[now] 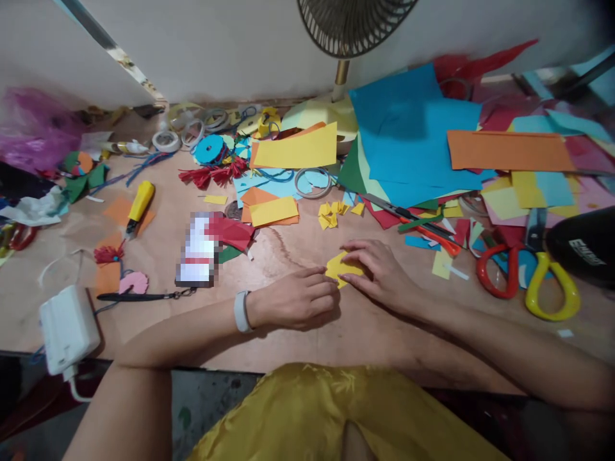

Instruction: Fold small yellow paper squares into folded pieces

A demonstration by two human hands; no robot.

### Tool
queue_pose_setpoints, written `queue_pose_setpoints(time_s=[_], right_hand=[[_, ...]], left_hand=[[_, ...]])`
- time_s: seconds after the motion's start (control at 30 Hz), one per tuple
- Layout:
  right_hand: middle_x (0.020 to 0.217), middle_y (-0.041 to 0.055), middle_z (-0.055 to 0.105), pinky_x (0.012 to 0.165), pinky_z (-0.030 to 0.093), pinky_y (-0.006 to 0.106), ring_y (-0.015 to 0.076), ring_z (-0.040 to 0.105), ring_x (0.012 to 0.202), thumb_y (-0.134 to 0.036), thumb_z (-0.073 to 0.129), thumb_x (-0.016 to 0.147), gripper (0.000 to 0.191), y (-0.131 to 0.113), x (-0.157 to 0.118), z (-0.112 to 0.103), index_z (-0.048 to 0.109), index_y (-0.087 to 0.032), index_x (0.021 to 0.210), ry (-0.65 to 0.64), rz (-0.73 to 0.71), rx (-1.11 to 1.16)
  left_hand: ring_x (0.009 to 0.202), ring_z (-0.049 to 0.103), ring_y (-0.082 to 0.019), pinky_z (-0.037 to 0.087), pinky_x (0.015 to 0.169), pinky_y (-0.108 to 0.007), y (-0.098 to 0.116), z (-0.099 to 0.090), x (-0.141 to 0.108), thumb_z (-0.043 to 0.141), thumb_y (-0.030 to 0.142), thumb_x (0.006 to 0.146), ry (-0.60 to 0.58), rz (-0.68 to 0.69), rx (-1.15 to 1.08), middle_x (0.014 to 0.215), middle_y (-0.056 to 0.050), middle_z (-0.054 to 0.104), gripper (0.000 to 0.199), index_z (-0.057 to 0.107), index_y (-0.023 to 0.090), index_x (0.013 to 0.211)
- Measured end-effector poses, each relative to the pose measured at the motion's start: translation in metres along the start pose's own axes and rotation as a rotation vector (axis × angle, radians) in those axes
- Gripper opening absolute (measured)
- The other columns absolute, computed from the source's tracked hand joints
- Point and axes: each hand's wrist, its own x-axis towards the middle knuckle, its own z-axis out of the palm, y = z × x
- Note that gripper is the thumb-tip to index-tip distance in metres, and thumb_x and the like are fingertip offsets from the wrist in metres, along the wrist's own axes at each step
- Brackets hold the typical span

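A small yellow paper piece [344, 267] lies on the wooden table in front of me, between my two hands. My left hand [302, 298], with a grey band on its wrist, lies palm down with its fingers together and their tips on the paper's left edge. From the right, my right hand [377, 272] curves round the same paper, thumb and fingers closed on its right side. Just beyond are several small folded yellow pieces [329, 215].
Large scissors [512, 282] lie at the right, near a dark object [589, 246]. A yellow cutter [139, 208], a phone [198, 253] and a white adapter [70, 330] are at the left. Blue sheets [418, 141], tape rolls [166, 141] and a fan [355, 22] stand farther back.
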Motion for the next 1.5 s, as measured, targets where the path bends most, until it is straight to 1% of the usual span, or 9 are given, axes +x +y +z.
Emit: queue_pose_setpoints(time_s=[0.1,0.27,0.37,0.47,0.67,0.83,0.9,1.3,1.5], right_hand=[[0.134,0.0196,0.061,0.100,0.046,0.057,0.0373,0.056,0.125,-0.044,0.069,0.092,0.048,-0.002,0.000,0.000,0.056,-0.019,0.130,0.010,0.046,-0.073],[0.133,0.0146,0.062,0.102,0.044,0.053,0.0326,0.057,0.125,-0.038,0.061,0.098,0.021,-0.003,0.001,-0.001,0.062,-0.023,0.113,-0.034,0.020,-0.030],[0.127,0.0170,0.064,0.095,0.046,0.052,0.0345,0.059,0.117,-0.042,0.061,0.098,0.031,-0.004,-0.001,-0.005,0.060,-0.020,0.119,-0.019,0.047,-0.077],[0.117,0.0193,0.064,0.089,0.046,0.052,0.0374,0.058,0.109,-0.049,0.064,0.094,0.043,-0.007,-0.003,-0.011,0.059,-0.016,0.120,-0.027,0.110,-0.210],[0.108,0.0139,0.067,0.086,0.044,0.046,0.0317,0.060,0.102,-0.039,0.060,0.099,0.021,-0.017,-0.007,-0.015,0.061,-0.019,0.106,-0.091,0.072,-0.196],[0.119,0.0203,0.064,0.085,0.043,0.050,0.0377,0.057,0.105,-0.049,0.059,0.097,0.042,-0.020,-0.007,-0.019,0.058,-0.015,0.122,-0.092,0.159,-0.333],[0.117,0.0201,0.065,0.085,0.043,0.050,0.0377,0.057,0.105,-0.049,0.057,0.097,0.040,-0.020,-0.008,-0.021,0.060,-0.015,0.119,-0.115,0.152,-0.348],[0.108,0.0127,0.069,0.083,0.046,0.045,0.0298,0.063,0.100,-0.038,0.064,0.095,0.023,-0.030,-0.012,-0.015,0.060,-0.020,0.110,-0.095,0.121,-0.072],[0.102,0.0085,0.070,0.076,0.056,0.040,0.0227,0.068,0.085,-0.035,0.065,0.095,0.036,-0.020,-0.014,-0.009,0.055,-0.022,0.128,-0.014,0.331,0.164]], left_hand=[[0.111,0.068,-0.018,0.048,0.113,-0.038,-0.001,-0.002,-0.001,0.045,0.019,0.105,-0.019,0.014,0.096,0.115,-0.010,0.072,0.020,0.063,0.017,0.111],[0.112,0.069,-0.021,0.054,0.108,-0.041,0.000,0.002,-0.003,0.046,0.018,0.104,0.064,-0.100,0.171,0.121,-0.012,0.071,0.026,0.060,0.014,0.126],[0.116,0.068,-0.023,0.055,0.107,-0.040,0.003,0.006,-0.003,0.049,0.022,0.104,0.123,-0.182,0.227,0.126,-0.011,0.071,0.028,0.060,0.010,0.127],[0.115,0.069,-0.024,0.056,0.106,-0.040,0.005,0.008,-0.003,0.051,0.026,0.104,0.127,-0.159,0.255,0.126,-0.011,0.072,0.029,0.063,0.009,0.124],[0.112,0.070,-0.024,0.058,0.102,-0.041,0.001,0.009,-0.005,0.054,0.021,0.102,0.154,-0.152,0.233,0.123,-0.012,0.072,0.024,0.064,0.011,0.122],[0.117,0.069,-0.026,0.057,0.104,-0.044,0.000,0.011,-0.006,0.056,0.017,0.100,0.150,-0.163,0.170,0.127,-0.014,0.070,0.027,0.062,0.010,0.125],[0.115,0.069,-0.026,0.057,0.103,-0.044,0.001,0.012,-0.005,0.056,0.017,0.100,0.152,-0.166,0.170,0.126,-0.014,0.071,0.026,0.062,0.010,0.124],[0.115,0.068,-0.027,0.056,0.102,-0.045,0.000,0.013,-0.005,0.057,0.018,0.100,0.143,-0.173,0.168,0.126,-0.015,0.070,0.026,0.061,0.009,0.124],[0.120,0.067,-0.026,0.053,0.107,-0.046,0.002,0.009,-0.005,0.055,0.018,0.100,0.144,-0.198,0.141,0.129,-0.015,0.069,0.027,0.061,0.012,0.126]])
